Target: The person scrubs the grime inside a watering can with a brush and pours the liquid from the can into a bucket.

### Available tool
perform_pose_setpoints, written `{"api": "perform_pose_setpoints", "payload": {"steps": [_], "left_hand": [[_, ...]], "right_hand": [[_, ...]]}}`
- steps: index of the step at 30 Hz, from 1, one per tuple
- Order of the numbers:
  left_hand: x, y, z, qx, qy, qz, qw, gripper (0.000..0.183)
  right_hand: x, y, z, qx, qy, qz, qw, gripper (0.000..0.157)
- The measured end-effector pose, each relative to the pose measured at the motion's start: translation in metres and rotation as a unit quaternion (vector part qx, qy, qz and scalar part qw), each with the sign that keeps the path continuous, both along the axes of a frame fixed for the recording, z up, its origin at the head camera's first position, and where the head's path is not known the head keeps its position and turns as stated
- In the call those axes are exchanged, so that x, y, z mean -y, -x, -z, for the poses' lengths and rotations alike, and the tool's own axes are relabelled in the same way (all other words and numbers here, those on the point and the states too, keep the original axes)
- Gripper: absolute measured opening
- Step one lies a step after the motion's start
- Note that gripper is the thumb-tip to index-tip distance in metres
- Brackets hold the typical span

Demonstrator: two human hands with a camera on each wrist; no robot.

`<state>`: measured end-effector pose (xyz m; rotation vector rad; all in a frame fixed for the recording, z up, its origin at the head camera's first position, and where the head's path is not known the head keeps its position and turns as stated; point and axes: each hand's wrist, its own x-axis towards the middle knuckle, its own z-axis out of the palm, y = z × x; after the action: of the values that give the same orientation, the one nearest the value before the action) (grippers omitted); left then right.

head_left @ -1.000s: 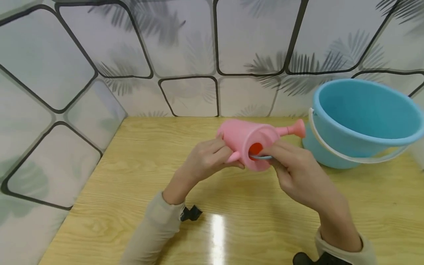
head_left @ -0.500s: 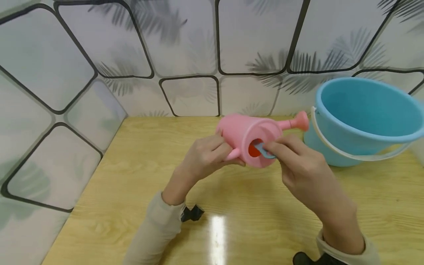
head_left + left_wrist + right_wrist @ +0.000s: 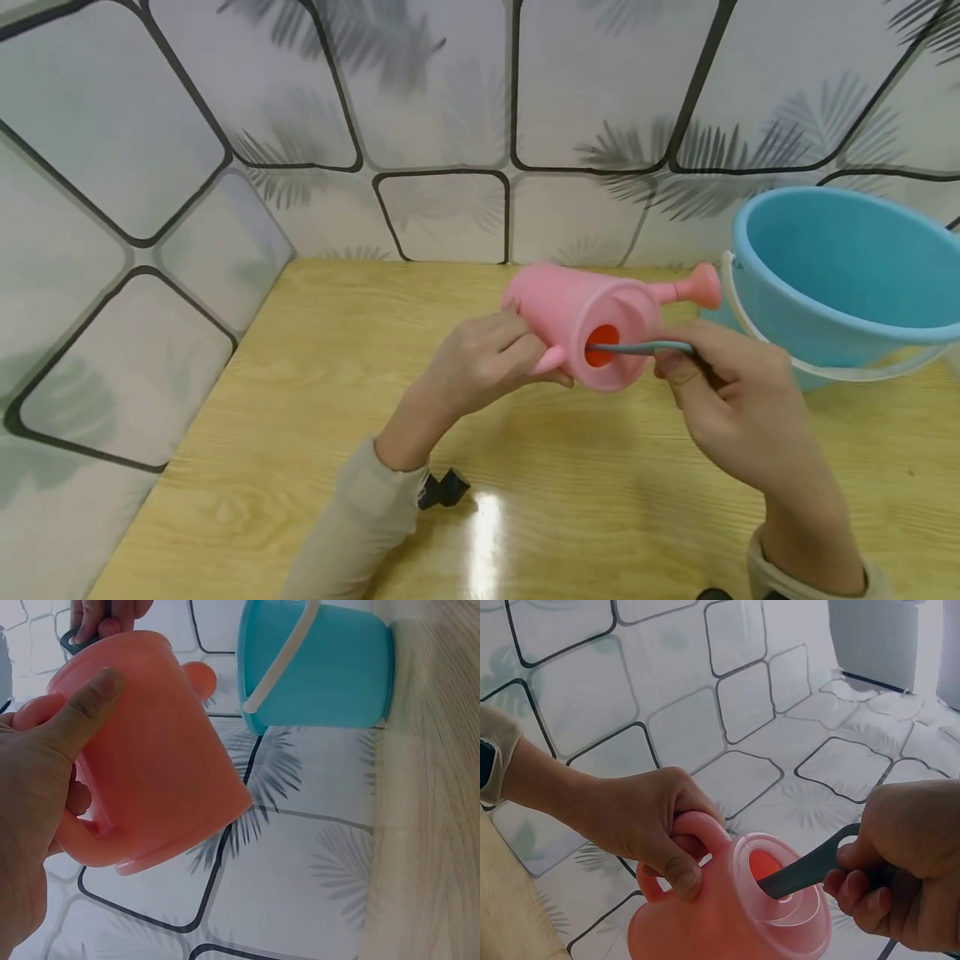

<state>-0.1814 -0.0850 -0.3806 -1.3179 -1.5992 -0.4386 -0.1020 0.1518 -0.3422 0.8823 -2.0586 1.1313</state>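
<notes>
My left hand (image 3: 487, 358) grips the handle of a pink watering can (image 3: 551, 296) and holds it tilted on its side above the table. The can's red round opening (image 3: 602, 333) faces toward me, and its spout (image 3: 701, 287) points right. My right hand (image 3: 750, 408) pinches a flat blue-grey tool (image 3: 637, 347) by its end. In the right wrist view the tool's tapered shaft (image 3: 802, 871) runs into the opening, and a hole shows near the held end. Its far end is hidden inside the can. The left thumb (image 3: 86, 705) lies along the can's side.
A light blue bucket (image 3: 802, 333) with a white handle stands on the table at the right, close behind the spout. The wood-grain table (image 3: 300, 400) meets a patterned wall (image 3: 442, 217) at the back and left.
My right hand has moved right, away from the can's opening, and more of the blue-grey tool now shows outside. The left hand keeps its grip on the can. The head view has shifted slightly.
</notes>
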Motion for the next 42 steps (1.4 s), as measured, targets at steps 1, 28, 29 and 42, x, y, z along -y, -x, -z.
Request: {"api": "perform_pose_setpoints", "payload": {"steps": [1,28,29,42], "left_hand": [[0.0,0.0,0.001,0.004,-0.003,0.0,1.0,0.045],[-0.007,0.002,0.011,0.046,-0.011,0.017,0.9988,0.041],[-0.008,0.002,0.011,0.047,-0.01,0.017,0.9987,0.041],[-0.01,0.001,0.012,0.056,-0.008,0.003,0.9984,0.04]], "right_hand": [[-0.001,-0.001,0.001,0.005,0.018,0.006,1.0,0.013],[0.005,-0.01,-0.001,0.24,0.183,-0.014,0.953,0.021],[0.007,-0.01,-0.002,0.258,0.167,0.0,0.952,0.021],[-0.002,-0.006,-0.006,0.369,0.157,-0.004,0.916,0.015]]}}
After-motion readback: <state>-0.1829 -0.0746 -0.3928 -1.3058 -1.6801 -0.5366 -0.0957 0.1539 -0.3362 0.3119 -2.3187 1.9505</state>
